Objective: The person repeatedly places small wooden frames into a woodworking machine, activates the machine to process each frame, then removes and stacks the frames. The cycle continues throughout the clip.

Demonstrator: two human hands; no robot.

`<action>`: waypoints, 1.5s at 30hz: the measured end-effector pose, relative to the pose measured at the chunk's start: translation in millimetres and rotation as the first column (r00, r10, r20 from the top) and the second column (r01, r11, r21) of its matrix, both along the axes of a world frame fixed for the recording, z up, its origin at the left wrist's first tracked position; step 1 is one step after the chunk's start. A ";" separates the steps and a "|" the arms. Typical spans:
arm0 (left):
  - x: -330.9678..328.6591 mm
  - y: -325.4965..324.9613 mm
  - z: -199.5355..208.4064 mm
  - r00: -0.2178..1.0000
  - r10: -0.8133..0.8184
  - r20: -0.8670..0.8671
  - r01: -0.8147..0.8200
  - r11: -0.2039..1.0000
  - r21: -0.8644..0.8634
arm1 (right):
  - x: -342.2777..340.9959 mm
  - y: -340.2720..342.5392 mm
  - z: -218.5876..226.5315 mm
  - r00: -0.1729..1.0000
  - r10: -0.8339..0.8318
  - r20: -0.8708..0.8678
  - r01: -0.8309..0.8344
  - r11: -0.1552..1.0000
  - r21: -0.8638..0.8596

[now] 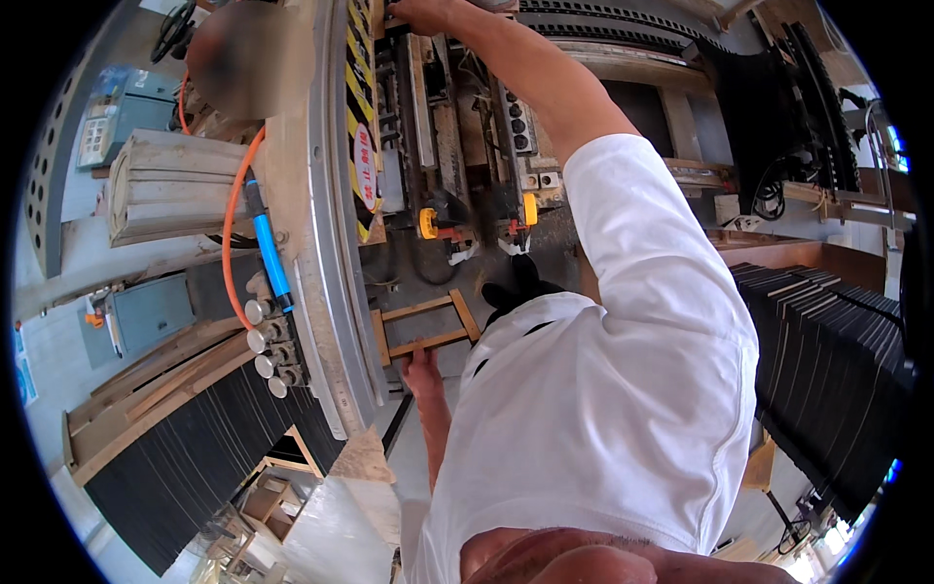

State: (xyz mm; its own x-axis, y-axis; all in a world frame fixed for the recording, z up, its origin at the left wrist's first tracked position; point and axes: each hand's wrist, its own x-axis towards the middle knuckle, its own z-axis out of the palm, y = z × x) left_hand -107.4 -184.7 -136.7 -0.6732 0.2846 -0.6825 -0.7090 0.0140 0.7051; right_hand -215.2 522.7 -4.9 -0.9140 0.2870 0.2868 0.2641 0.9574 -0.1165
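Note:
My left hand (421, 372) is closed around the near rail of a small rectangular wooden frame (435, 341). The frame lies level beside my body, to the right of a long metal machine edge. My right arm stretches far forward across the machine (443, 127). At the upper picture edge, my right hand (420, 14) has bent fingers by the machine's far end, next to the striped warning strip (358, 88). What those fingers hold or press is cut off. Two yellow knobs (428, 223) sit at the machine's near end.
Left of the machine edge, a blue air gun (270, 255) hangs on an orange hose (230, 224) above several round metal knobs (257, 311). Stacks of dark panels stand at the lower left (195, 477) and right (827, 360). A grey-blue cabinet (151, 316) is farther left.

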 end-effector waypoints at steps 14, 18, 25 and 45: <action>19.0 -9.6 2.2 0.993 0.110 -0.031 -0.111 0.993 -0.037 | 17.9 -47.6 60.7 0.993 -0.046 0.108 0.024 0.980 0.196; 37.0 -3.9 6.0 0.980 0.194 -0.047 -0.195 0.981 -0.019 | 11.6 -40.3 47.0 0.990 -0.081 0.116 0.048 0.964 0.262; 66.8 3.4 -5.3 0.965 0.247 -0.083 -0.246 0.969 0.025 | 2.8 -31.4 40.1 0.972 -0.109 0.210 0.054 0.966 0.252; 111.8 -27.0 77.5 0.842 0.342 -0.417 -0.351 0.935 0.058 | 5.6 -47.1 49.5 0.949 -0.217 0.227 0.140 0.940 0.310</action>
